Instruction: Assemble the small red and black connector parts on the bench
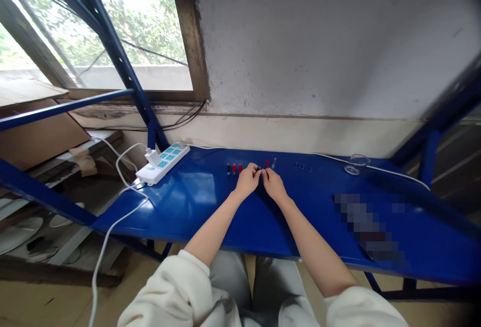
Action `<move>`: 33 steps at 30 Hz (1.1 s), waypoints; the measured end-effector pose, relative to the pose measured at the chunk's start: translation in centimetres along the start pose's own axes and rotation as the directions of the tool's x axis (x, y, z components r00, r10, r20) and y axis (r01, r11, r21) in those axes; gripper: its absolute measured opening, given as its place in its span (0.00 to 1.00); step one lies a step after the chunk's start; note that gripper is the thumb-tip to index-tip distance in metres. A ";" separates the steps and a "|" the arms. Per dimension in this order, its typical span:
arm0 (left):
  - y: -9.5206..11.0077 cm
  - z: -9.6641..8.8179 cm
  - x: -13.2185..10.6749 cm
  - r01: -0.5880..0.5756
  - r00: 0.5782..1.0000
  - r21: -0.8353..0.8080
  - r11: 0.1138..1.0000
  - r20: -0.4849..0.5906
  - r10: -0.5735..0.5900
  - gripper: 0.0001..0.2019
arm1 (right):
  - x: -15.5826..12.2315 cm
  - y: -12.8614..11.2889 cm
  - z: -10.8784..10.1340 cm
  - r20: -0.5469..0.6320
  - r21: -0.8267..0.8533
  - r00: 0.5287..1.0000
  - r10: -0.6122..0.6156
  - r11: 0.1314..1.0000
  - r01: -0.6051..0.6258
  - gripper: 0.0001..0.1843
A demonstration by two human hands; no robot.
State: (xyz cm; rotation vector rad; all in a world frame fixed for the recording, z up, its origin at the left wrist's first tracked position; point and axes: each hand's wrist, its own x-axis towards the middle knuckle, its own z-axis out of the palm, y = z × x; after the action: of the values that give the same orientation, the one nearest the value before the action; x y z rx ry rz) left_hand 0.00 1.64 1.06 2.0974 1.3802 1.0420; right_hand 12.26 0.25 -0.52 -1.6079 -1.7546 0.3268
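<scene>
My left hand [248, 179] and my right hand [273, 184] meet over the blue table, fingertips pinched close together. A small dark piece [258, 169] shows between them; it is too small and covered to name. Close to the left hand's far side, a small black-topped tube [228, 169] stands beside a red one [234, 168] and another red one [240, 168] partly behind the fingers. Just beyond my right hand are a further red tube [267, 164] and a slim clear, purplish one [274, 162].
Tiny clear pieces [302, 166] lie to the right, with a round clear glass dish [352, 170] farther over. A white power strip [163, 164] with a plugged-in cable sits at the left end of the blue table [195, 217]. A blurred-out object [364, 222] lies at right.
</scene>
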 end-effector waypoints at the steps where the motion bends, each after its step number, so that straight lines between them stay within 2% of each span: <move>1: -0.1 0.0 -0.3 -0.005 1.000 -0.118 0.993 -0.027 0.002 0.08 | 0.0 -0.1 0.0 0.003 0.030 1.000 -0.001 1.000 0.001 0.16; 4: -0.2 0.1 -0.9 0.053 0.997 -0.453 0.890 -0.032 -0.075 0.09 | -0.2 -0.5 -0.1 0.005 0.141 1.000 0.001 0.990 -0.002 0.19; 6: -0.2 0.0 -1.1 0.117 0.990 -0.600 0.792 0.010 -0.139 0.10 | -0.2 -0.7 -0.3 -0.005 0.207 1.000 0.028 0.978 -0.026 0.21; 9: -0.1 -0.2 -1.3 0.168 0.982 -0.696 0.698 0.057 -0.180 0.10 | -0.1 -0.6 -0.4 0.010 0.293 0.997 0.081 0.953 -0.081 0.25; 12: 0.1 -0.3 -1.3 0.178 0.981 -0.723 0.668 0.073 -0.182 0.11 | 0.1 -0.3 -0.4 0.006 0.377 0.994 0.108 0.920 -0.102 0.27; 17: 0.3 -0.2 -1.4 0.123 0.989 -0.713 0.690 0.028 -0.148 0.13 | 0.1 -0.4 -0.5 -0.041 0.450 0.995 0.086 0.891 -0.059 0.26; 24: 0.4 -0.3 -1.8 0.053 0.993 -0.585 0.809 -0.052 -0.102 0.14 | -0.2 -1.2 -1.3 -0.061 0.446 0.998 0.023 0.895 0.006 0.24; 28: 0.8 -0.6 -2.1 0.076 0.987 -0.539 0.839 -0.079 -0.140 0.17 | -0.2 -1.3 -1.3 -0.042 0.453 0.999 0.005 0.891 0.014 0.24; 33: 0.8 -0.8 -2.0 0.102 0.975 -0.558 0.824 -0.107 -0.193 0.20 | 0.0 -1.1 -0.9 -0.019 0.494 1.000 -0.021 0.869 0.027 0.22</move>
State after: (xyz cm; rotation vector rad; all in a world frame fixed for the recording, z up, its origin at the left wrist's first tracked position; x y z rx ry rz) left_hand -0.59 -0.59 1.43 1.4871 1.1099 1.3690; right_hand 12.03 -0.24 0.73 -1.2096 -1.5170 0.6920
